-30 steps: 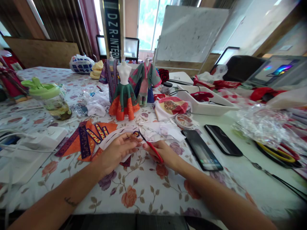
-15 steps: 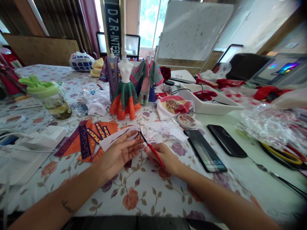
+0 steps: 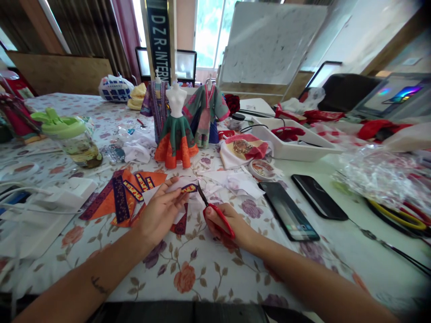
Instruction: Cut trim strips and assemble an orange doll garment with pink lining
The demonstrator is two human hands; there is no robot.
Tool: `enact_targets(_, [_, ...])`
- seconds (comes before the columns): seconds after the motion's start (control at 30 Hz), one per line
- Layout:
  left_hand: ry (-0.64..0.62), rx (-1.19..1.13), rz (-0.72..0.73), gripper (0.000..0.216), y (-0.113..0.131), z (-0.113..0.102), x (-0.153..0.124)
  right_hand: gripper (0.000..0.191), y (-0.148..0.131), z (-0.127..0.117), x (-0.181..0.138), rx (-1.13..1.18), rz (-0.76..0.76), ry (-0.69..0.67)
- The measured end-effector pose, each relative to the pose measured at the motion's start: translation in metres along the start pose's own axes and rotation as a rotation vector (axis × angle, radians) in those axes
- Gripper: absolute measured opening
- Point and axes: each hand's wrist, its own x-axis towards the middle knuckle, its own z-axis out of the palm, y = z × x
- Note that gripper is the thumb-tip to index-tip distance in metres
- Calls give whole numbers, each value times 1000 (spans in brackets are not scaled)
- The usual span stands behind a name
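Right of the mannequin (image 3: pixel 177 134), a white tray (image 3: pixel 303 152) holds red cloth (image 3: pixel 286 133). Before the mannequin, the left hand (image 3: pixel 161 213) lies open on a fabric piece (image 3: pixel 187 188); the right hand (image 3: pixel 224 223) clasps red scissors (image 3: pixel 217 213).

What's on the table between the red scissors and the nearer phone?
Only bare flowered tablecloth lies between the red scissors, held in the right hand, and the nearer phone; white scraps sit just beyond, in the head view.
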Motion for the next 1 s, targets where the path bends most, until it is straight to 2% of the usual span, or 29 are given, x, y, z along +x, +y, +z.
enact_targets(0.1, [-21,25,46,15,6,-4,5,59,0,1,1,-69,-15,8])
enact_targets(0.27, [-162,143,-118,12,9,-6,6,55,0,0,3,-341,-107,104])
enact_targets(0.33, [-173,187,-181,14,9,-7,6,53,-1,0,3,-471,-129,133])
enact_targets(0.43, [-147,234,-189,11,11,-9,8,51,-4,0,1,-649,-170,167])
enact_targets(0.53, [-118,235,-111,16,13,-11,10,49,-6,0,0,-769,-185,199])
enact_targets(0.63, [-89,248,10,19,12,-10,12,50,-7,1,-2,-769,-165,224])
enact_targets(0.8, [-122,445,318,7,8,-13,12,54,-5,2,-1,-592,-117,185])
enact_targets(1.0, [-146,770,491,28,11,-13,4,57,-1,3,1,-340,-132,85])
